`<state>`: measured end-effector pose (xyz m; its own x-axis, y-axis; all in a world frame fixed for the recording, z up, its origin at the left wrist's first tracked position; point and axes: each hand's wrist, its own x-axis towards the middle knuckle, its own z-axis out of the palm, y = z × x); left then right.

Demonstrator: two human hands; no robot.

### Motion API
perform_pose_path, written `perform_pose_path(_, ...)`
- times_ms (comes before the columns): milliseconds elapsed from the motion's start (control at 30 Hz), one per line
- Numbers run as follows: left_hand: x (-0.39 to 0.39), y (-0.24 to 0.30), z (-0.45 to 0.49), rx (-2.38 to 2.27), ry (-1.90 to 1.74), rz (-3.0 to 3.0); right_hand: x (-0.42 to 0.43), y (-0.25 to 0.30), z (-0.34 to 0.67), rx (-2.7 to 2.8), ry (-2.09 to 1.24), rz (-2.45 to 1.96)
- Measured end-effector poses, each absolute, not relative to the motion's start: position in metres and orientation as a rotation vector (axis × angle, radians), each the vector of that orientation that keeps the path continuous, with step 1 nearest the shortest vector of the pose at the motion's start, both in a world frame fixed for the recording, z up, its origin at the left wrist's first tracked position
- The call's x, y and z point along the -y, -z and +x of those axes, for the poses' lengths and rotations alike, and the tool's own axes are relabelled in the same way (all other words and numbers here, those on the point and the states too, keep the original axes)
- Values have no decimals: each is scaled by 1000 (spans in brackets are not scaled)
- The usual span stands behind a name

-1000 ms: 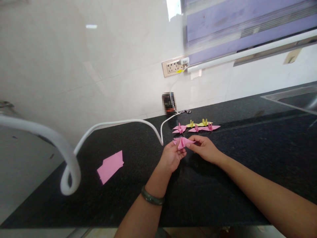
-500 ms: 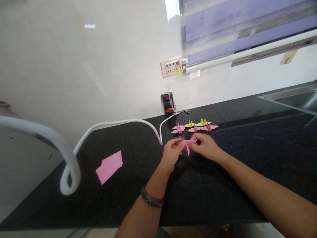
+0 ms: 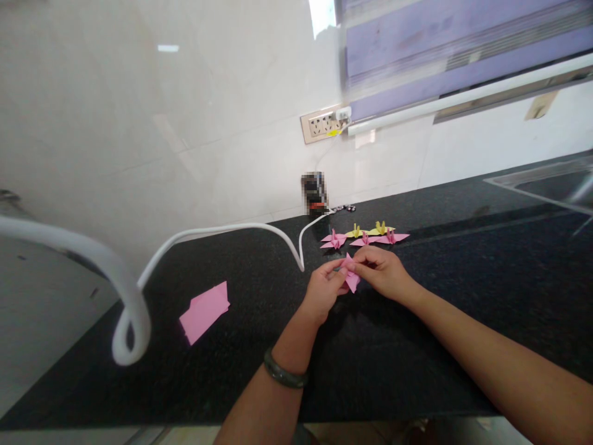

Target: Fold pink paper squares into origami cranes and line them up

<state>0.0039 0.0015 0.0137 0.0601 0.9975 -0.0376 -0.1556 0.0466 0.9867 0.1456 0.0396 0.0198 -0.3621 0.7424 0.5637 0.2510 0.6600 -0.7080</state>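
Observation:
Both my hands pinch one small pink folded paper piece [image 3: 351, 278] just above the black stone counter [image 3: 417, 346]. My left hand [image 3: 324, 289] grips its left side, with a dark bangle on that wrist. My right hand [image 3: 384, 272] holds its right side, fingertips almost touching the left ones. Most of the paper is hidden between the fingers; a pink point sticks out below. Right behind my hands lies a row of finished paper cranes [image 3: 365, 237], pink and yellow.
A stack of flat pink paper [image 3: 204, 312] lies on the counter to the left. A thick white cable [image 3: 125, 290] loops across the left side toward a blurred device [image 3: 315, 193] by the wall. A wall socket [image 3: 324, 125] is above. A sink edge [image 3: 542, 182] shows at far right.
The pink paper was spread wide and flat between my hands; now it is folded narrower and pinched closer, with my fingertips drawn together over it. My hands stayed in the same spot.

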Motion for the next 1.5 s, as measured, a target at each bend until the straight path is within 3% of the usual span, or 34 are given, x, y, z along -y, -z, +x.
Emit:
perform_pose_path(300, -2, -6, 3, -1043, -1247, 1050, -37, -17, 142, 1940, -847, -848)
perform_pose_path(533, -2, -6, 5, -1076, -1297, 1184, -36, -21, 142, 1964, -725, -729)
perform_pose_path(867, -6, -4, 5, -1119, -1398, 1181, -28, -30, 145, 1919, -824, -638)
perform_pose_path(1067, -6, -9, 3, -980, -1403, 904, -41, -17, 146, 1633, -909, -901)
perform_pose_path(1500, -7, -14, -1, -809, -1344, 688, -35, -19, 141, 1852, -1211, -837)
